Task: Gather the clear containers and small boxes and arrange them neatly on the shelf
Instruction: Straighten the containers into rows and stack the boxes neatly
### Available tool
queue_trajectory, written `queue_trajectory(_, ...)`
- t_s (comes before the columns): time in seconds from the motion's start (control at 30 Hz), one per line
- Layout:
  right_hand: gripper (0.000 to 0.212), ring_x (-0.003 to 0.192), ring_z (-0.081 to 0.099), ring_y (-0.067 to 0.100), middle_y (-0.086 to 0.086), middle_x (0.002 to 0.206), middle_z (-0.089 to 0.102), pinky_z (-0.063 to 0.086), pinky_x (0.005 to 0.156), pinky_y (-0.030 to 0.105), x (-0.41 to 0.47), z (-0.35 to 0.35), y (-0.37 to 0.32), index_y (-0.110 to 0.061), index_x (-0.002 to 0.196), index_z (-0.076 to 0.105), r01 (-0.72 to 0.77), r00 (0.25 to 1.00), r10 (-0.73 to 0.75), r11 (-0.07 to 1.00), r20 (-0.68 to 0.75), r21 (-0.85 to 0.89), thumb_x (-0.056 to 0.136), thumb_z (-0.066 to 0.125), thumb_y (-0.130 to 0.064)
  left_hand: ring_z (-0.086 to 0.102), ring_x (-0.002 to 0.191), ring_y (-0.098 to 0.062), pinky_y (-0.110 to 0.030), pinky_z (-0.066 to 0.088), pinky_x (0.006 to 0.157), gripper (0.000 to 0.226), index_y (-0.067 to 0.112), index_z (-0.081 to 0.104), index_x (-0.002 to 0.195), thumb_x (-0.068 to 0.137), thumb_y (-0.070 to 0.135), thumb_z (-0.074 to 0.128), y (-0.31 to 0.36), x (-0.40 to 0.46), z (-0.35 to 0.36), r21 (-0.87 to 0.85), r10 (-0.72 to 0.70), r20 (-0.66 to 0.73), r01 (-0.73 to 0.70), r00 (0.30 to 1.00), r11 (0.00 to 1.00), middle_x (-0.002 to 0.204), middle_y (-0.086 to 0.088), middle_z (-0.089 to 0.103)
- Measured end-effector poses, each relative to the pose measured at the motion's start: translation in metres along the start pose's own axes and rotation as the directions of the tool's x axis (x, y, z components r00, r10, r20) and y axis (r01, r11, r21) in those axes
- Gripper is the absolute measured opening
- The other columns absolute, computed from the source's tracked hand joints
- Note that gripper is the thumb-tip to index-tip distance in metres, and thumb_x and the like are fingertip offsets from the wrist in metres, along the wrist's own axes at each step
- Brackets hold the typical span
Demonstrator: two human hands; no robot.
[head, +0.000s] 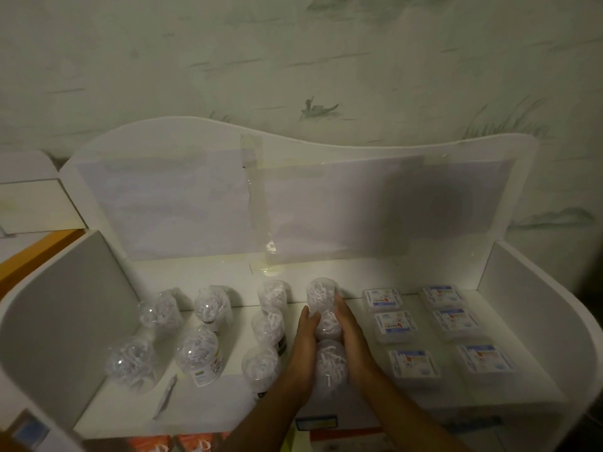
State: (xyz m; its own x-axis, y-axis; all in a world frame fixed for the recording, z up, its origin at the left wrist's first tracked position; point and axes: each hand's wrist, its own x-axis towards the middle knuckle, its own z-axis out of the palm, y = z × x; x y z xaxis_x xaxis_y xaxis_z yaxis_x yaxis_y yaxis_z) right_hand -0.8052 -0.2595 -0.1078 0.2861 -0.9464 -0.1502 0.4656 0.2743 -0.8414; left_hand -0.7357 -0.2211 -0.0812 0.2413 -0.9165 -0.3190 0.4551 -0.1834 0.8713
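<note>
At frame centre, a column of three clear round plastic containers (327,334) filled with white pieces is pressed between the left hand (303,350) and right hand (350,340), fingers straight, on the white shelf (228,415). Small clear labelled boxes (439,327) are set in two columns at right. Label print is blurred; the middle container is partly covered by fingers.

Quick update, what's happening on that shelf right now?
Left hand and right hand pressing a column of clear containers straight. Small boxes lined up right. Nothing blocking.
</note>
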Motion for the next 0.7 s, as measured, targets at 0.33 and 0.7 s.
queue_trajectory(0.33,0.089,0.119,0.060,0.024,0.005,0.130,0.062,0.041,0.108,0.051,0.002,0.000,0.000,-0.029,0.135,0.052,0.024,0.999,-0.025,0.999,-0.022,-0.039,0.058,0.072,-0.069,0.068,0.106,-0.026,-0.038,0.056,0.091,0.043,0.010,0.057,0.131,0.098,0.034,0.042,0.000,0.000,-0.005,0.047,0.039,0.038,-0.040,0.999,0.998,0.118,-0.015,0.069)
queue_trajectory(0.7,0.070,0.125,0.046,0.020,0.005,0.139,0.046,0.036,0.106,0.036,0.007,0.001,-0.012,-0.017,0.134,0.039,0.015,0.998,-0.026,0.983,-0.057,-0.184,0.078,0.073,-0.044,0.053,0.126,-0.023,-0.047,0.038,0.111,0.103,0.030,0.042,0.144,0.059,0.084,0.062,-0.012,0.020,-0.022,0.254,0.066,-0.064,-0.047,0.996,0.966,0.144,-0.001,0.050)
